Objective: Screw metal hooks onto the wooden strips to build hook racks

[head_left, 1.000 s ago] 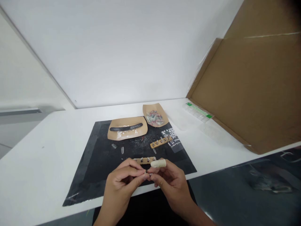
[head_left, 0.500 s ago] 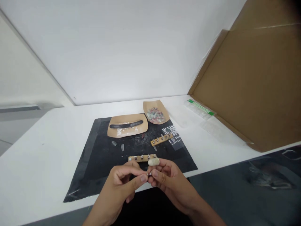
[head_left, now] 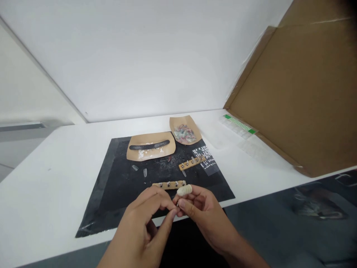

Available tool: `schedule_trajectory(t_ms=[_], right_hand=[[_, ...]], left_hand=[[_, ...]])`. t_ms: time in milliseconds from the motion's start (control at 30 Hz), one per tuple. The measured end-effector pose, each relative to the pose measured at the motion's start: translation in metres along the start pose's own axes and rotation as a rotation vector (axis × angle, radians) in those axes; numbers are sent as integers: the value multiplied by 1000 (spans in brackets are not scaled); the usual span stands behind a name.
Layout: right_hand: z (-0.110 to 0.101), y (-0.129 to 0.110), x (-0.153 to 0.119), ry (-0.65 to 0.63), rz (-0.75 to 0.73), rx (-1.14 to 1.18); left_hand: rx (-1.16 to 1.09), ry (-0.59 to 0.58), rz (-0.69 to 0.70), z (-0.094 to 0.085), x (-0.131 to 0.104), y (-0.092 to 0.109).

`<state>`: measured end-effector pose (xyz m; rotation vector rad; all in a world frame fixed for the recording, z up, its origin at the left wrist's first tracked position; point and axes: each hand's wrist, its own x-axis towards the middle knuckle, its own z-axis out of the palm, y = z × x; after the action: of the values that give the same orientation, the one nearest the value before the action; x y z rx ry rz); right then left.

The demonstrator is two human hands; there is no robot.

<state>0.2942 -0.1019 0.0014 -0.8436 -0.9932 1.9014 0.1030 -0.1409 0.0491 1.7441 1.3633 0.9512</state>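
My left hand (head_left: 147, 219) and my right hand (head_left: 203, 212) meet at the mat's front edge, thumb and index finger of each pressed together. Between the right fingertips a small metal piece (head_left: 177, 204) barely shows. What the left pinch holds is hidden. A cream finger cot (head_left: 184, 190) covers one right fingertip. Just beyond my hands lies a wooden strip (head_left: 164, 185) with a row of metal pegs. A second pegged strip (head_left: 192, 163) sits farther right, clear nail tips on its pegs. Loose nail tips (head_left: 145, 172) rest on the black mat (head_left: 122, 193).
Behind the strips, a brown paper tray (head_left: 170, 149) carries a dark nail file (head_left: 149, 145) and white bits. Another tray (head_left: 195, 124) holds colourful small pieces. White stickers on a clear sheet (head_left: 210, 171) lie at right. A clear compartment case (head_left: 240, 124) sits by the cardboard (head_left: 301, 93).
The left fingers have shifted and now cover more of the small metal piece. My right hand stays nearly in place, its capped finger slightly higher. The view has tilted a little.
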Motion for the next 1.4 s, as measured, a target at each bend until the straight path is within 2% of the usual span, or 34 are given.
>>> schedule_trajectory(t_ms=[100, 267, 433, 733, 867, 1033, 1200, 1400], right_hand=[[5, 0, 1, 46, -17, 37], [10, 0, 2, 86, -10, 59], [12, -3, 1, 96, -7, 54], [17, -5, 3, 110, 16, 121], [19, -2, 4, 62, 102, 278], [21, -2, 5, 18, 204, 437], [20, -6, 5, 22, 260, 559], [20, -9, 4, 40, 283, 596]], left_hand=[[113, 63, 75, 5, -3, 4], [154, 131, 149, 8, -2, 10], [182, 150, 153, 8, 0, 14], [265, 261, 193, 16, 5, 16], [236, 299, 165, 18, 7, 17], [138, 291, 72, 16, 7, 20], [130, 329, 26, 13, 4, 16], [88, 191, -61, 8, 0, 17]])
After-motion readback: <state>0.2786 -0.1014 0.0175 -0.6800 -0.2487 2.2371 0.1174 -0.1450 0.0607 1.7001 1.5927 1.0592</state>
